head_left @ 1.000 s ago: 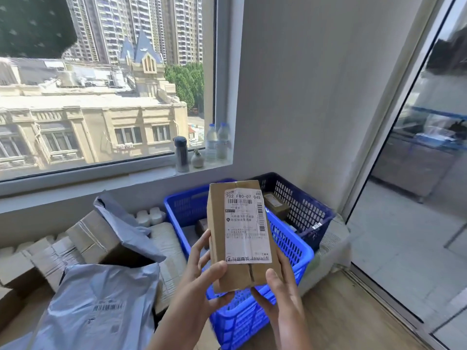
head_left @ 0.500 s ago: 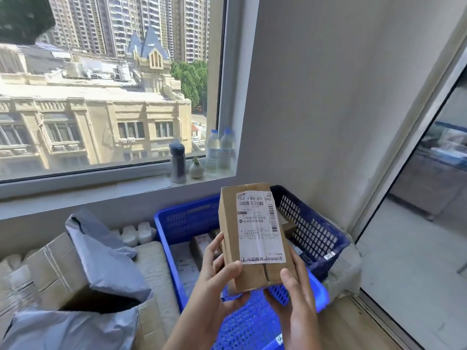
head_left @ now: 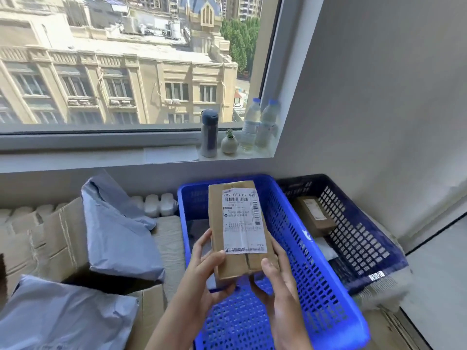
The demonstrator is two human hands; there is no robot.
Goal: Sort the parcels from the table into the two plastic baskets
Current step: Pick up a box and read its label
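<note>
Here, cardboard parcel (head_left: pixel 240 228) hiding bright blue basket (head_left: pixel 298 248) interior, both wrists cropped.

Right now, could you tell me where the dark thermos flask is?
The dark thermos flask stands upright on the windowsill, centre of the head view, just left of the small plant pot and two water bottles.

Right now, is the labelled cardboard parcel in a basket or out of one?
Out. Both hands, left hand and right hand, hold the cardboard parcel above the bright blue basket.
</note>
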